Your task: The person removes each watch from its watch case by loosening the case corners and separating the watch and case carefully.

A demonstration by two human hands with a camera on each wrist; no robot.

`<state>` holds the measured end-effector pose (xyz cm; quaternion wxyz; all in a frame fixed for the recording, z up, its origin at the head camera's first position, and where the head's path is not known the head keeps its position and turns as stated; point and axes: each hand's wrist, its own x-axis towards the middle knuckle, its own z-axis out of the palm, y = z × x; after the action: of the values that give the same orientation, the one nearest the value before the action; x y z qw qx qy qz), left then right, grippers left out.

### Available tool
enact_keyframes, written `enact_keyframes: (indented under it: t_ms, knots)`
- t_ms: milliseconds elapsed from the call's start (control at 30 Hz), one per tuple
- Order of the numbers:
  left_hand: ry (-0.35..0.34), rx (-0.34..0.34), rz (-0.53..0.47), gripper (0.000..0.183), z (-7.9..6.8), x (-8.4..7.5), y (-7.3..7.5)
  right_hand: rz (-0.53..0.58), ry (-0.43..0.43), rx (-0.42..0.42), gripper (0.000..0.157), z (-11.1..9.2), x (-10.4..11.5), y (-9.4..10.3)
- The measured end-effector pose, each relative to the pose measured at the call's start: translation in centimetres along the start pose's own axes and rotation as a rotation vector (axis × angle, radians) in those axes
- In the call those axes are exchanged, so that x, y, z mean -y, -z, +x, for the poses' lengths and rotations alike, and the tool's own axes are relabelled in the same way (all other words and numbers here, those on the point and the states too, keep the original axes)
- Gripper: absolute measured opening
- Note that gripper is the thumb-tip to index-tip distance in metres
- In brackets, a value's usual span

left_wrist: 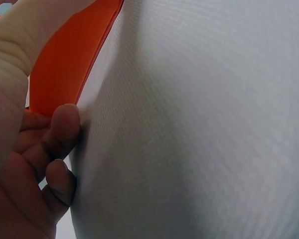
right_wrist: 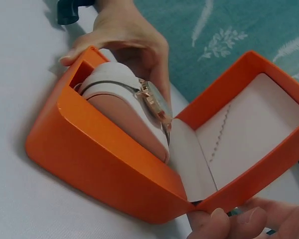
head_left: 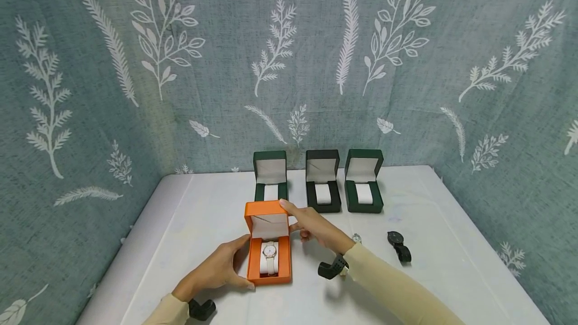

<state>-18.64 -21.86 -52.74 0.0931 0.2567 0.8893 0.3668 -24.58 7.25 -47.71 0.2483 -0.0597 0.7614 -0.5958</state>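
An orange watch box point(head_left: 269, 281) stands on the table with its lid raised. Inside, a white-strapped watch point(head_left: 270, 252) with a rose-gold case is wrapped round a pale cushion, also plain in the right wrist view. My left hand point(head_left: 221, 266) grips the box's left side, thumb at the front corner and fingers toward the back. At the lid's right edge, my right hand point(head_left: 316, 225) holds the lid point(head_left: 266, 208), one digit on its top corner and other fingers lower near the hinge. In the right wrist view, fingertips point(right_wrist: 249, 219) touch the box by the hinge.
Behind stand a green watch box point(head_left: 271, 155), a black one point(head_left: 322, 155) and another green one point(head_left: 365, 154), all with raised lids and white cushions. A black watch point(head_left: 399, 246) lies at the right. Another watch point(head_left: 356, 238) is partly hidden by the right forearm.
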Motion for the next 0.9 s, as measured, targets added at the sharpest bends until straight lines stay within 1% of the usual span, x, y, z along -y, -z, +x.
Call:
enact_keyframes:
  t_ms: [133, 267, 400, 467, 600, 700, 833, 900]
  knots:
    - [-0.004, 0.001, 0.007, 0.129, -0.1, 0.1, 0.0, 0.006, 0.01, 0.041, 0.094, -0.2, 0.2, 0.2]
    - [-0.005, 0.003, 0.012, 0.13, -0.1, 0.2, -0.1, -0.005, 0.03, 0.061, 0.091, -0.5, 0.3, 0.6]
    - [-0.004, 0.007, 0.007, 0.129, -0.1, 0.4, -0.3, -0.034, 0.04, 0.066, 0.092, -1.2, -0.2, 0.8]
    - [-0.003, 0.011, 0.006, 0.129, -0.1, 0.4, -0.4, -0.033, 0.051, 0.076, 0.089, -1.7, -0.6, 0.7]
    - [0.005, 0.018, 0.011, 0.129, -0.3, 0.4, -0.4, -0.009, 0.068, 0.103, 0.073, -2.6, -1.4, 0.5]
    - [0.003, 0.009, 0.021, 0.128, -0.2, 0.3, -0.2, -0.017, 0.112, 0.121, 0.058, -2.9, -2.0, 0.4]
    - [0.001, 0.003, 0.023, 0.128, -0.1, 0.1, 0.1, -0.033, 0.161, 0.129, 0.049, -3.3, -2.6, 0.1]
    - [0.001, 0.007, 0.026, 0.128, -0.1, 0.1, 0.2, -0.059, 0.174, 0.129, 0.046, -3.5, -2.9, -0.1]
